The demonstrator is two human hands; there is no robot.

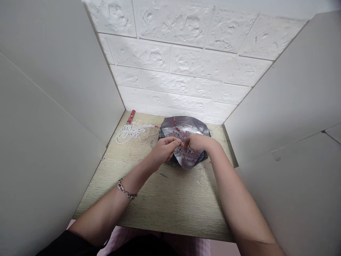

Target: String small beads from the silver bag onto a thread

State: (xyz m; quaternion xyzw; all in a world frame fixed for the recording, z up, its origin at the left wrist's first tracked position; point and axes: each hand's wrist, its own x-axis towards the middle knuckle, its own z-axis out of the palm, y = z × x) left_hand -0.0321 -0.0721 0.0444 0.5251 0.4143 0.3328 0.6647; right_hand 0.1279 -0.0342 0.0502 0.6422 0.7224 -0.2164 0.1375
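Observation:
A pouch with a shiny silver lining [191, 123] lies spread open on the table, holding a heap of small pink, red and clear beads [183, 136]. Above its left part is my left hand [165, 148], thumb and forefinger pinched together; what they grip is too small to make out. My right hand [197, 142] hangs over the beads with its fingers curled down and closed, close to the left fingertips. Whatever it holds is hidden. A short row of red beads [174, 122] lies along the pouch's back part.
Left of the pouch lie a tangle of white bead strands [130, 133] and a red tube-shaped item [131, 116]. Loose clear thread [203, 179] and a small dark sliver [163, 174] rest on the wooden table [170, 202]. Panels flank both sides; a white brick-pattern wall [173, 58] stands behind.

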